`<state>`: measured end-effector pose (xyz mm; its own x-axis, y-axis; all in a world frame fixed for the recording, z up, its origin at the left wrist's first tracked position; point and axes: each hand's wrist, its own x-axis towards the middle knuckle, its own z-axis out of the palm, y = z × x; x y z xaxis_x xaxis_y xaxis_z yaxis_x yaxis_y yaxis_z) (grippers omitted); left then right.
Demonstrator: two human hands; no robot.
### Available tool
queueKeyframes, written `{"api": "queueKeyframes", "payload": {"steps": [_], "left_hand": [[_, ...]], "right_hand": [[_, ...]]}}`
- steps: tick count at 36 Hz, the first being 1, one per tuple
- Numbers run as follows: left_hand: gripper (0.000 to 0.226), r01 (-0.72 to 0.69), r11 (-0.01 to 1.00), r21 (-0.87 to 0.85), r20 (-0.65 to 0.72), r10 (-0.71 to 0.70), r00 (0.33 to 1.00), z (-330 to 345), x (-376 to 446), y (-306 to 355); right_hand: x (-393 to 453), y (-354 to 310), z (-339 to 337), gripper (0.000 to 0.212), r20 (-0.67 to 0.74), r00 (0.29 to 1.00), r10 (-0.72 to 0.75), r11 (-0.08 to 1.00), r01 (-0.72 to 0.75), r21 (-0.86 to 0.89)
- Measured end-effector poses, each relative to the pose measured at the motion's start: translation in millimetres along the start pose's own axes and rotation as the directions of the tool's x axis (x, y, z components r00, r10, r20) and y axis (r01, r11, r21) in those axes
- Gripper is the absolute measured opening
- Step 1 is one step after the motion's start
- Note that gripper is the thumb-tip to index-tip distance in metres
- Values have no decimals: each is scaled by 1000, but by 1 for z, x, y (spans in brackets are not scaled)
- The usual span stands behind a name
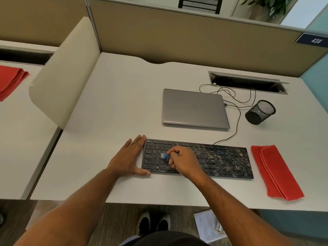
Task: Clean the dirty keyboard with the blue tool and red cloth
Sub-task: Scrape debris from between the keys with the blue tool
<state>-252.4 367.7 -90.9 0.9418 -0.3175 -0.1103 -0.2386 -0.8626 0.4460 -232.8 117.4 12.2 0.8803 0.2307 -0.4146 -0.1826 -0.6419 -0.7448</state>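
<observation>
Half the keyboard [198,159] carries pale crumbs

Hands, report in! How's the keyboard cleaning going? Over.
Right hand grips blue tool, brushing. Left hand braces keyboard. Crumbs remain. Nothing blocking.

Blurred tool, hidden keys
The blue tool [166,156] is motion-blurred; the right hand [184,161] hides keyboard [221,160] keys at 6 o'clock.
</observation>
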Motion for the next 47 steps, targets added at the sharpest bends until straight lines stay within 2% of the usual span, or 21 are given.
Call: {"api": "queueKeyframes", "payload": {"steps": [4,6,9,12,14,19,23,27,29,32,35,40,42,47], "left_hand": [[142,0,1000,10,-1,0,1000,0,0,-1],[141,-1,1000,13,-3,1,1000,1,0,-1],[141,2,1000,8,-4,-2,1000,1,0,-1],[142,2,1000,12,-2,-2,1000,1,0,-1],[142,3,1000,11,-3,-3,1000,1,0,-1],[140,3,1000,6,-2,-3,1000,0,-1,0],[141,5,1000,10,0,-5,1000,-1,-1,1],[142,9,1000,8,-3,-9,1000,0,0,0],[143,9,1000,9,-3,-9,1000,0,0,0],[143,6,1000,11,-6,-6,1000,0,0,-1],[143,6,1000,11,-7,-5,1000,0,0,-1],[142,3,1000,8,-7,-3,1000,0,0,0],[142,1,1000,5,-8,-1,1000,0,-1,0],[142,2,1000,3,-6,-2,1000,0,0,0]], "right_hand": [[0,3,-3,25,141,990,21,993,-5,-118],[0,0,-8,26,107,994,15,997,-7,-83],[0,-1,-12,26,-27,1000,2,1000,-2,-18],[-2,3,-12,24,74,997,3,990,7,-140],[-2,3,-12,24,122,992,20,987,0,-161],[-3,0,-14,25,10,1000,1,997,0,-71],[-2,1,-11,24,121,993,5,972,23,-233],[2,-10,-14,24,93,993,-71,975,89,-203],[3,-17,-13,26,147,984,-102,965,134,-227],[6,-20,-11,28,245,962,-120,898,210,-386],[10,-21,-18,27,270,954,-126,820,254,-513],[14,-19,-38,12,262,964,-39,651,224,-725],[16,-17,-43,12,250,968,-17,622,206,-756],[10,-30,-38,25,317,944,-91,794,261,-549]]}}
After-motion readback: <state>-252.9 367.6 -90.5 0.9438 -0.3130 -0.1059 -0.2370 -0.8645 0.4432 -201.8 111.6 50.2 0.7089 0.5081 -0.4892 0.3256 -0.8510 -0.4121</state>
